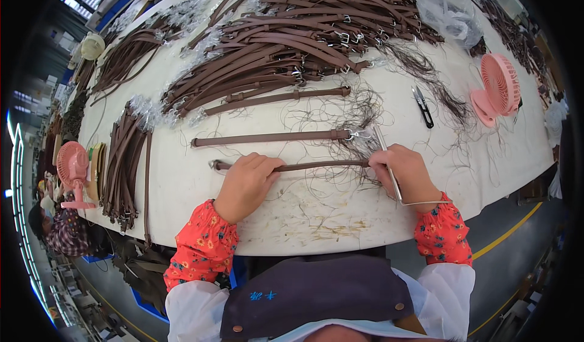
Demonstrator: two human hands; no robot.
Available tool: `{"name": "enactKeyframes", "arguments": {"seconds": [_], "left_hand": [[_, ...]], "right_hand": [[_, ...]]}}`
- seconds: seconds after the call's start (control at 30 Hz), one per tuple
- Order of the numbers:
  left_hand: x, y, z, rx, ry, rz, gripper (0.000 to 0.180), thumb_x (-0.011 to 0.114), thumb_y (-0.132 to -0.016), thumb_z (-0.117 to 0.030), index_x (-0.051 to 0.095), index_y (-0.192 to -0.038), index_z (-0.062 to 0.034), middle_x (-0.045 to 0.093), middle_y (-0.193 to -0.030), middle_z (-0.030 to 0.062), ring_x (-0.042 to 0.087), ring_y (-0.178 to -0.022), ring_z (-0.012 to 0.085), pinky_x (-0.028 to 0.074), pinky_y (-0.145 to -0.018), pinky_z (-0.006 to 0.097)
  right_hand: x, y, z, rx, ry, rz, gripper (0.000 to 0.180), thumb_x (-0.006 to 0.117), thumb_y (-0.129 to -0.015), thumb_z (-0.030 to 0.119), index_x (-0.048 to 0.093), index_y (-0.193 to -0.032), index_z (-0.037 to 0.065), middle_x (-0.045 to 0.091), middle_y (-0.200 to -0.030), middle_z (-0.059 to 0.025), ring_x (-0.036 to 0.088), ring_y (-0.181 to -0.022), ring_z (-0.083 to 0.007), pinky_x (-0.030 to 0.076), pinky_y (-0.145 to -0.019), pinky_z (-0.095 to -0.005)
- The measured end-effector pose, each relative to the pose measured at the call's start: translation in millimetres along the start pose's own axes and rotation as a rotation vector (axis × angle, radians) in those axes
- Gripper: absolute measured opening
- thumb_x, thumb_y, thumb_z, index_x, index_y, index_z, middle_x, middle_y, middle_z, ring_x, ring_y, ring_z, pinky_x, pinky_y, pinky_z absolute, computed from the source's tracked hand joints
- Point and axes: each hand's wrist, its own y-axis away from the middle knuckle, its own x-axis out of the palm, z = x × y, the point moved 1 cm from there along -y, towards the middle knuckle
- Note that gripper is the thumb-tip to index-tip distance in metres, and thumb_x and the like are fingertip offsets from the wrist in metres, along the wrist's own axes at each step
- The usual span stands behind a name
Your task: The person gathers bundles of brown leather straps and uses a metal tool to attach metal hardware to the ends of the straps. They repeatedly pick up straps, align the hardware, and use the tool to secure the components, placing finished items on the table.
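Note:
My left hand (248,182) is closed round a narrow brown strap (325,165) near its left end, where a metal buckle (215,165) sticks out. At the strap's other end, my right hand (409,170) pinches it between thumb and fingers. The same hand also holds a slim silvery pen-like tool (380,136), its upper part pointing away from me and a thin cord or wire leaving its lower end. Just beyond lies a second brown strap (274,138), parallel to the first, with a metal fitting and clear plastic at its right end.
Behind is a large heap of brown straps (274,56) with buckles. Another strap bundle (125,165) lies left, near a pink fan (73,170). Loose dark threads (420,65) cover the right side, with black thread snips (422,107) and another pink fan (499,86). A person (67,229) sits far left.

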Motion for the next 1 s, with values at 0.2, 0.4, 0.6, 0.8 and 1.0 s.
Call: {"name": "enactKeyframes", "arguments": {"seconds": [0.2, 0.4, 0.6, 0.8, 1.0], "left_hand": [[-33, 11, 19, -0.236, 0.309, -0.045, 0.013, 0.066, -0.095, -0.012, 0.069, -0.098, 0.0003, 0.066, -0.078, 0.0128, 0.06, -0.064, 0.0243, 0.048, -0.061, 0.034], [-52, 33, 46, -0.272, 0.176, -0.233, 0.011, 0.064, -0.096, -0.012, 0.069, -0.095, -0.0024, 0.064, -0.068, 0.0124, 0.061, -0.061, 0.0297, 0.047, -0.06, 0.037], [-65, 50, 59, -0.365, 0.154, -0.268, 0.012, 0.066, -0.096, -0.014, 0.068, -0.091, -0.0038, 0.063, -0.066, 0.0115, 0.059, -0.058, 0.0281, 0.046, -0.059, 0.037], [-64, 57, 59, -0.335, 0.144, -0.239, 0.012, 0.067, -0.094, -0.015, 0.068, -0.092, -0.0036, 0.065, -0.068, 0.0123, 0.061, -0.058, 0.0278, 0.046, -0.057, 0.037], [-46, 45, 34, -0.281, 0.332, -0.089, 0.013, 0.067, -0.095, -0.011, 0.07, -0.1, 0.0009, 0.067, -0.074, 0.0078, 0.06, -0.064, 0.0114, 0.049, -0.062, 0.026]], "right_hand": [[-14, -4, 10, 0.313, -0.37, -0.004, 0.013, 0.069, -0.091, 0.002, 0.061, -0.1, 0.006, 0.064, -0.072, -0.0057, 0.061, -0.06, -0.0151, 0.05, -0.059, -0.0277], [-14, -10, 17, 0.371, -0.496, 0.025, 0.009, 0.065, -0.095, 0.001, 0.062, -0.102, 0.005, 0.065, -0.074, -0.0028, 0.06, -0.061, -0.0083, 0.049, -0.058, -0.0242], [-1, -29, 30, 0.345, -0.52, 0.052, 0.009, 0.064, -0.096, 0.001, 0.061, -0.103, 0.004, 0.065, -0.076, -0.0039, 0.061, -0.061, -0.0081, 0.049, -0.059, -0.0242], [7, -28, 30, 0.317, -0.52, 0.032, 0.009, 0.064, -0.096, 0.0, 0.061, -0.103, 0.004, 0.067, -0.078, -0.0039, 0.063, -0.064, -0.0081, 0.05, -0.058, -0.0244], [11, -30, 34, 0.35, -0.567, 0.069, 0.009, 0.064, -0.096, 0.0, 0.061, -0.103, 0.004, 0.07, -0.084, -0.0052, 0.063, -0.065, -0.0077, 0.051, -0.058, -0.0234]]}}
